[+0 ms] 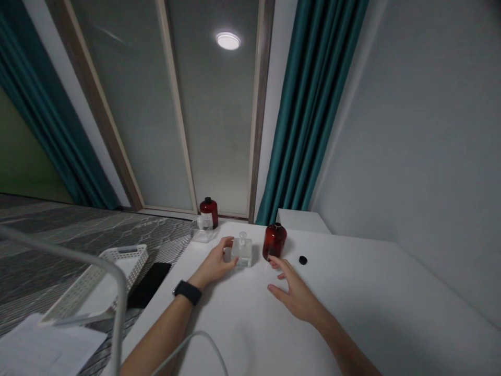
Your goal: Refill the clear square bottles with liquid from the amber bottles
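Head view: the left hand point(213, 263), with a black watch point(188, 292) on its wrist, is cupped narrowly against the left side of a clear square glass bottle point(241, 252), its thumb at the bottle's near corner; whether it grips, I cannot tell. The right hand point(293, 292) is spread wide, its fingertips point(274, 259) just beside the base of an uncapped dark red bottle point(274, 241). A black cap point(302, 260) lies on the white desk point(371, 313) to the right of that bottle. Farther along the desk's far edge stand a capped dark red bottle point(209, 213) and a clear tray point(202, 231). Off the desk's left edge are a white plastic basket point(117, 277), a black phone point(151, 284) and papers point(47, 347).
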A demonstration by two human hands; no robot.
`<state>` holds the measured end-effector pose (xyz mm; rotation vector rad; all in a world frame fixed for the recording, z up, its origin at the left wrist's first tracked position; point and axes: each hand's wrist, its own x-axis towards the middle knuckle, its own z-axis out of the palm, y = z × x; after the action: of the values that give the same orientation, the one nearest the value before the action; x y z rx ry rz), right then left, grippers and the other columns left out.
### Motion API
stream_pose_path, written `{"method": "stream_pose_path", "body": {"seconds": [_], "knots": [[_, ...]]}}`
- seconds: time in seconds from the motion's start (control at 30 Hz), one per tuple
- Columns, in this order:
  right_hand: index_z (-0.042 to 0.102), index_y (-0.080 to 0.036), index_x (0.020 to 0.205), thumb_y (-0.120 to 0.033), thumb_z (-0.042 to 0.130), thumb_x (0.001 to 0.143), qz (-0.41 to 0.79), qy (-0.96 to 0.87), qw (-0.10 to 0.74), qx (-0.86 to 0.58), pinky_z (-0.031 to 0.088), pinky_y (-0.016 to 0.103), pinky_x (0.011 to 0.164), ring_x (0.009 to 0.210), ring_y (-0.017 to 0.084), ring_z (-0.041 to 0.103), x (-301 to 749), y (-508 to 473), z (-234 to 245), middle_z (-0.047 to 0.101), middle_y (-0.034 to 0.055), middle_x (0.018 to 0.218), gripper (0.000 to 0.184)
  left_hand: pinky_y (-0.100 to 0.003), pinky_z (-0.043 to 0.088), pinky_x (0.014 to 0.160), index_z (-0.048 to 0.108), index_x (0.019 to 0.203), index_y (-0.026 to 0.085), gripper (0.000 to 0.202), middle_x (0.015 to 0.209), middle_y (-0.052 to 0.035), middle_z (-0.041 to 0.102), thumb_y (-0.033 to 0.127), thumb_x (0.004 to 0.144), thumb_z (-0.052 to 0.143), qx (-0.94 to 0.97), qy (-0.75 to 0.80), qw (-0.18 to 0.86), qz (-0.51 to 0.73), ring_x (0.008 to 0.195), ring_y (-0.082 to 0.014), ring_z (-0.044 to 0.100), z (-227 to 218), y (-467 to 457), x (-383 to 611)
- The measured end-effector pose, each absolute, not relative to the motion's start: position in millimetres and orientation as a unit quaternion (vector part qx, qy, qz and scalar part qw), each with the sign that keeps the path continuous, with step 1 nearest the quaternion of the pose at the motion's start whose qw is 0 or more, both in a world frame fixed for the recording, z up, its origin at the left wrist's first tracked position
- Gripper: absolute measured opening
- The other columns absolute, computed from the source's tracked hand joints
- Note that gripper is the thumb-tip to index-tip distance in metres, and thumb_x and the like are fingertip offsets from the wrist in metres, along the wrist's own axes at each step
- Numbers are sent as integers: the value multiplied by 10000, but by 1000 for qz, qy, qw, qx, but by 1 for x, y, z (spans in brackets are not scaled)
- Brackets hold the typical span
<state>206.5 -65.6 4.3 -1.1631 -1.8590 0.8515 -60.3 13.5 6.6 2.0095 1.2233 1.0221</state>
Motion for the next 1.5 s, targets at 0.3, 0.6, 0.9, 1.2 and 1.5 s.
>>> {"method": "stream_pose_path", "body": {"seconds": [0.3, 0.6, 0.9, 1.2, 1.5], "knots": [[530, -279, 1326, -184, 550, 872, 281, -725, 434, -454, 540, 400, 889, 1092, 222, 592, 206, -62, 3, 569, 78, 1228, 464, -472, 464, 994, 460, 1285, 155, 488, 1327, -166, 546, 314, 840, 583, 754, 461, 232, 406, 1238, -305, 533, 16, 9, -63], [573, -218, 1165, -181, 500, 878, 139, -649, 551, -505, 505, 350, 707, 865, 208, 598, 212, -45, 1, 603, 74, 1013, 299, -397, 483, 863, 559, 1017, 202, 154, 969, -78, 609, 160, 872, 525, 802, 371, -4, 468, 959, -251, 581, 31, -12, -42], [448, -212, 1339, -259, 577, 858, 88, -641, 568, -509, 486, 465, 923, 1178, 284, 519, 215, -7, 10, 536, 142, 1283, 501, -375, 478, 795, 598, 977, 192, 124, 934, -81, 627, 162, 902, 503, 837, 335, -1, 432, 897, -238, 581, 29, -22, -29], [342, -222, 1461, -294, 721, 749, 125, -654, 535, -520, 312, 564, 1148, 1320, 319, 424, 209, 28, 12, 482, 140, 1380, 809, -362, 480, 797, 606, 969, 197, 142, 928, -78, 632, 162, 916, 479, 845, 332, 20, 420, 891, -231, 590, 27, -23, -27], [320, -262, 1486, -282, 702, 763, 186, -669, 513, -505, 341, 518, 1148, 1287, 262, 509, 218, 5, 20, 534, 104, 1360, 817, -380, 446, 803, 611, 1002, 193, 166, 914, -70, 674, 140, 897, 494, 846, 324, -6, 423, 878, -238, 620, 30, -28, -21]]}}
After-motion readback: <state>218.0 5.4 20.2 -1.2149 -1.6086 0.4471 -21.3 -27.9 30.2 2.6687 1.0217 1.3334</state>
